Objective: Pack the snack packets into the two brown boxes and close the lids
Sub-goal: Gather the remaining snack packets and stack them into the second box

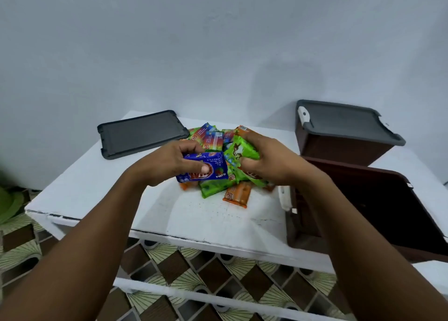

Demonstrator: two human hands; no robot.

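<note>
The left forearm (101, 235) and the right forearm (351, 235) are bare along all their visible length, uncovered by any sleeve. The left hand (169, 161) and the right hand (271, 163) are bare too. The left thumbnail is short and rounded.

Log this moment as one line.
left hand: grips blue packet | right hand: grips green packet | near box: open | far box: lid on | spare lid: on table

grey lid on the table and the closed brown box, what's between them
The heap of snack packets lies between the grey lid and the closed brown box, as the head view shows.
</note>
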